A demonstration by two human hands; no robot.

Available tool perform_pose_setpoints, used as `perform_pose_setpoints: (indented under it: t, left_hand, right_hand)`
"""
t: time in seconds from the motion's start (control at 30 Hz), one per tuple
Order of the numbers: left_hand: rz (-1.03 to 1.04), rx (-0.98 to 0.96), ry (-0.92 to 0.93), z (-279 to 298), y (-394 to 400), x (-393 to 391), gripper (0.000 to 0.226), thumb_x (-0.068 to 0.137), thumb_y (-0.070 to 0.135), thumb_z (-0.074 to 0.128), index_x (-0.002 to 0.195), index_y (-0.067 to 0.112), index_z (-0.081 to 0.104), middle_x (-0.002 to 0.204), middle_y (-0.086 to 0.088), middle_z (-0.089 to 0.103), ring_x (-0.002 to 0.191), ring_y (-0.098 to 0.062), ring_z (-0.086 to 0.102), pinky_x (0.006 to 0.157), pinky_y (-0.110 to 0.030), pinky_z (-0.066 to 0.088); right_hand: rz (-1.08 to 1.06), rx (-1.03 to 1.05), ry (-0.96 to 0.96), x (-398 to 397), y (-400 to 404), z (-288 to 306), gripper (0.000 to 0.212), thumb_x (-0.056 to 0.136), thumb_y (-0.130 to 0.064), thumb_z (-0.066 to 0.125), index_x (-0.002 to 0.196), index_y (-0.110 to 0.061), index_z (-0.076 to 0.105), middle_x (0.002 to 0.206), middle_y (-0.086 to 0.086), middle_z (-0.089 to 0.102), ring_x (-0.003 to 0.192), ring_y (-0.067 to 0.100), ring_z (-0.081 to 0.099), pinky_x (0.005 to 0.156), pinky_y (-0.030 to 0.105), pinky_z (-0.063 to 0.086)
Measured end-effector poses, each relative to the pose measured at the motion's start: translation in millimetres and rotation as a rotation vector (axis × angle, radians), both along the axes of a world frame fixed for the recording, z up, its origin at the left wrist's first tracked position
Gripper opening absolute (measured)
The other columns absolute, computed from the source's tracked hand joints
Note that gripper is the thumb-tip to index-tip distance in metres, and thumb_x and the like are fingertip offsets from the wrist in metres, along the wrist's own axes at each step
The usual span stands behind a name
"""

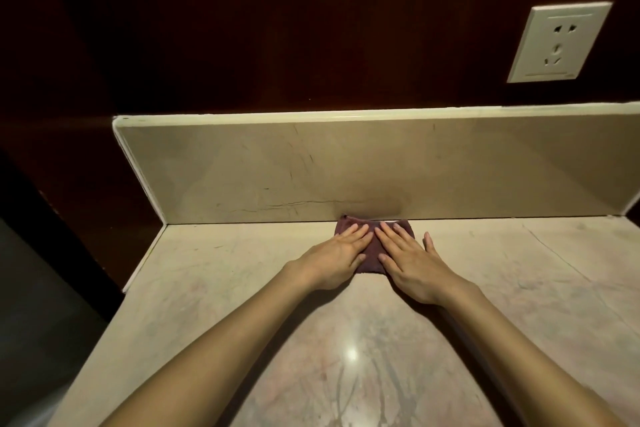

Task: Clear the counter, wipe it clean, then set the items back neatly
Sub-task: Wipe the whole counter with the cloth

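A small dark purple cloth [372,255] lies flat on the pale marble counter [242,288], its far edge against the backsplash. My left hand [337,255] presses on the cloth's left half with straight fingers. My right hand [408,260] presses on its right half, fingers spread flat, the little finger out on the bare counter. Both hands cover most of the cloth. No other items stand on the counter in view.
A beige stone backsplash [346,166] runs along the back of the counter. Above it is a dark wooden wall with a white power socket [557,43] at the upper right. The counter's left edge [143,256] drops off to a dark floor.
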State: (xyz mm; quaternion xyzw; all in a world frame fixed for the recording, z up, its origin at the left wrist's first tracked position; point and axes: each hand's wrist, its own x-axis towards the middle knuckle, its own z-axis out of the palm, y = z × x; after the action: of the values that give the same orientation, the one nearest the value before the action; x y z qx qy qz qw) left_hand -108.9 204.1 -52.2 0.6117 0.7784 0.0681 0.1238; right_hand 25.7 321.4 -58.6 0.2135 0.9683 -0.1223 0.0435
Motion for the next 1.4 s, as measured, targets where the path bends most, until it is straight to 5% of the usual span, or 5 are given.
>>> perform_pose_setpoints:
  t: [0.8, 1.4]
  left_hand:
    - [0.323, 0.001, -0.008, 4, -262, -111, 0.053, 0.105, 0.022, 0.028, 0.153, 0.015, 0.006, 0.161, 0.001, -0.001, 0.147, -0.009, -0.004, 0.113, -0.017, -0.002]
    - [0.306, -0.026, -0.036, 3, -269, -106, 0.054, 0.105, 0.024, 0.028, 0.153, 0.019, 0.004, 0.161, 0.004, -0.002, 0.147, -0.008, -0.006, 0.120, -0.025, 0.001]
  right_hand:
    - [0.353, -0.030, 0.037, -160, -224, 1, 0.056, 0.104, -0.039, 0.017, 0.154, -0.022, -0.002, 0.161, -0.006, -0.009, 0.148, 0.012, -0.011, 0.115, 0.050, -0.011]
    - [0.381, -0.039, 0.024, -144, -223, 5, 0.056, 0.103, -0.041, 0.017, 0.154, -0.024, -0.001, 0.161, -0.008, -0.009, 0.148, 0.009, -0.010, 0.114, 0.051, -0.013]
